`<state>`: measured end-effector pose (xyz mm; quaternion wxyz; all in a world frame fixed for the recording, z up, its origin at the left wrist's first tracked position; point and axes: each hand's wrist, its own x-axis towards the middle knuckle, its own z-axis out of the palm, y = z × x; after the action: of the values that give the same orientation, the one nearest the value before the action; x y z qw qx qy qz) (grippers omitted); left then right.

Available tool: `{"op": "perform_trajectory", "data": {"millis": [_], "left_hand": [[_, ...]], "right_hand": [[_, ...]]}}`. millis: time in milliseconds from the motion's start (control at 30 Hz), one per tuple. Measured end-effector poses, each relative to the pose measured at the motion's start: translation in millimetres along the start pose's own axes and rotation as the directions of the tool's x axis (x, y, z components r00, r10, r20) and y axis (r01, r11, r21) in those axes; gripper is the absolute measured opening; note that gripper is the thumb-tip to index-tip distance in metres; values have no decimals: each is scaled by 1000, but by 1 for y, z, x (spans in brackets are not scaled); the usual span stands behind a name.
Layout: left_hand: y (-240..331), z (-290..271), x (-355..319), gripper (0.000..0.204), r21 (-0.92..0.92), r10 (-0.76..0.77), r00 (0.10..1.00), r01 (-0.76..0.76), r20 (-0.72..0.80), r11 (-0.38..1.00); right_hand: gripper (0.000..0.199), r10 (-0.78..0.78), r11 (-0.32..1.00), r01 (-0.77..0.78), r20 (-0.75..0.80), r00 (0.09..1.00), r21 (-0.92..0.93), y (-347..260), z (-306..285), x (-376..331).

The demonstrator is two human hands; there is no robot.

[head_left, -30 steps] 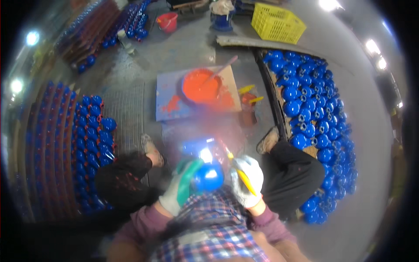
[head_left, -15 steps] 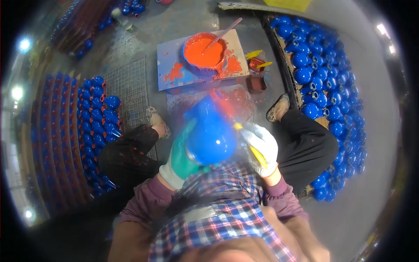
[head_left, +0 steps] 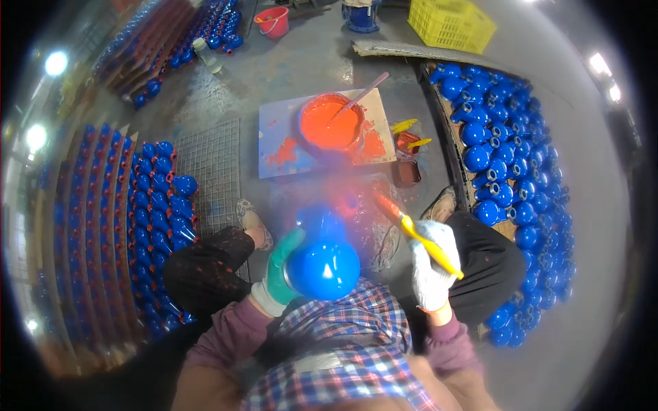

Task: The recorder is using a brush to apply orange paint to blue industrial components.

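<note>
The widest spread about me is the rows of blue pieces (head_left: 504, 195) to my right, with more racked rows (head_left: 159, 201) to my left. Next comes the paint-smeared board (head_left: 275, 120) on the floor ahead, bearing a bowl (head_left: 302, 127) of orange-red paint with a stick leaning in it. Nearer, above my lap, is the blue piece (head_left: 323, 271) I'm holding, its round end towards me and its narrower end pointing at the board. My left hand (head_left: 277, 270) is wrapped against its left side, the green palm coating pressed to it. I'd judge it stiff and fairly heavy, slick on that glossy round end, and its coat likely easier to scuff than the body is to break. The side where round end meets neck looks the surest hold, well back from the far rim. That rim is blurred, so I can't say how much red it carries. My right hand (head_left: 433, 267) is closed around the yellow handle of the brush (head_left: 430, 245), its reddened bristles near that rim, seemingly just apart.
</note>
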<state>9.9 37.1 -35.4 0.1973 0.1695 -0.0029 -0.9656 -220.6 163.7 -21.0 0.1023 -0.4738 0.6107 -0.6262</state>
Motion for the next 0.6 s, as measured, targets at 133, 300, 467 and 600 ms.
{"op": "perform_trajectory", "data": {"millis": [133, 300, 467, 600], "left_hand": [[2, -11, -3, 51, 229, 137, 971, -91, -197, 969], [1, 3, -3, 39, 327, 144, 973, -80, -178, 942], [2, -4, -1, 40, 305, 155, 965, -86, -210, 948], [5, -3, -1, 41, 200, 139, 981, -111, -133, 973]], "right_hand": [[28, 248, 952, -240, -20, 968, 191, -15, 15, 22], [24, 66, 985, -82, 110, 992, 154, -19, 25, 36], [28, -252, 955, 281, 235, 939, -99, -28, 16, 33], [29, -225, 940, 294, 333, 916, -171, -31, 1, 22]]}}
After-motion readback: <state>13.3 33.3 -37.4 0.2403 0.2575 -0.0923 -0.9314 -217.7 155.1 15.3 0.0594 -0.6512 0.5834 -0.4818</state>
